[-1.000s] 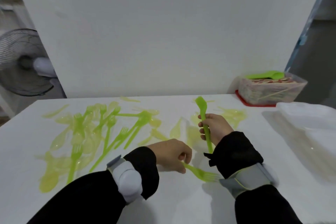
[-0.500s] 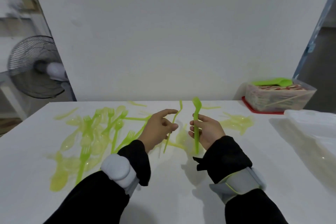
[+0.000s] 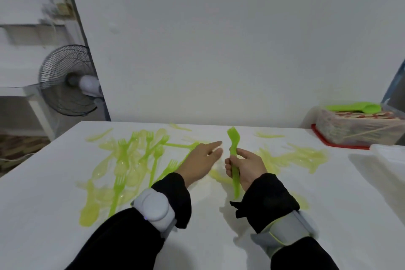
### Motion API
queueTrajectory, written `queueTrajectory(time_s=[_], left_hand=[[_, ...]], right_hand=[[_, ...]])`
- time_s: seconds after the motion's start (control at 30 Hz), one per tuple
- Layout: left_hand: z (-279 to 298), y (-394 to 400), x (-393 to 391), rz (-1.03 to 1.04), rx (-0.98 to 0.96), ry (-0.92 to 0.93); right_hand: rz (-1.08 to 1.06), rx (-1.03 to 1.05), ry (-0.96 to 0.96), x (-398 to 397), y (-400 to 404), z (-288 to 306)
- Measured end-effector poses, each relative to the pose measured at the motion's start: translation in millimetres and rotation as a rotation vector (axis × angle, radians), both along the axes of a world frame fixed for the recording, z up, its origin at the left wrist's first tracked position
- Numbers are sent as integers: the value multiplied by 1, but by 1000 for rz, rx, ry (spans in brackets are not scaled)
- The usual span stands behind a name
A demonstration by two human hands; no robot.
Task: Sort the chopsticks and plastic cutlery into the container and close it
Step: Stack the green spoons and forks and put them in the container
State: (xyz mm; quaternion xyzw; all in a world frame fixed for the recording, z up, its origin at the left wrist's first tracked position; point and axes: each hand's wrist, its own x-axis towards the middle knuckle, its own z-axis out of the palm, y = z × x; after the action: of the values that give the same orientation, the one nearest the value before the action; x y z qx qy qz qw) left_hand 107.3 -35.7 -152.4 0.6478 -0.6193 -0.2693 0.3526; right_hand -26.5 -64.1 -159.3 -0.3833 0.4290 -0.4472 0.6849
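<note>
My right hand point(image 3: 246, 166) grips a green plastic fork point(image 3: 233, 153) upright, tines up, above the white table point(image 3: 306, 193). My left hand point(image 3: 201, 160) reaches forward just left of it, fingers stretched out and holding nothing. Several green forks point(image 3: 140, 160) and pale yellow-green spoons lie scattered on the table's left and middle; more pale pieces point(image 3: 293, 155) lie to the right. A clear container point(image 3: 359, 129) at the far right holds chopsticks, with green cutlery point(image 3: 355, 107) resting on top.
A red lid point(image 3: 341, 144) lies under the clear container. A white lidded tray point(image 3: 390, 151) sits at the right edge. A floor fan point(image 3: 68, 81) stands beyond the table's left corner. The wall rises directly behind the table.
My left hand lifted a fork from the table, brought it up beside my right hand, and now stretches forward without it. My right hand keeps gripping its green fork upright.
</note>
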Motion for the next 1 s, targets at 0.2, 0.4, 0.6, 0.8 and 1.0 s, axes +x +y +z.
queueTrajectory(time_s=[0.2, 0.4, 0.6, 0.8, 1.0], left_hand=[[-26, -12, 52, 256, 274, -884], [-42, -10, 44, 290, 137, -882], [-22, -1, 28, 347, -44, -70], [-4, 4, -9, 225, -154, 328], [-3, 6, -32, 286, -148, 233]], right_hand=[[19, 0, 6, 4, -3, -5], [27, 29, 6, 11, -2, -10], [-18, 117, -75, 13, -4, -12], [2, 188, -219, 23, -1, -5], [32, 148, -280, 22, 4, -5]])
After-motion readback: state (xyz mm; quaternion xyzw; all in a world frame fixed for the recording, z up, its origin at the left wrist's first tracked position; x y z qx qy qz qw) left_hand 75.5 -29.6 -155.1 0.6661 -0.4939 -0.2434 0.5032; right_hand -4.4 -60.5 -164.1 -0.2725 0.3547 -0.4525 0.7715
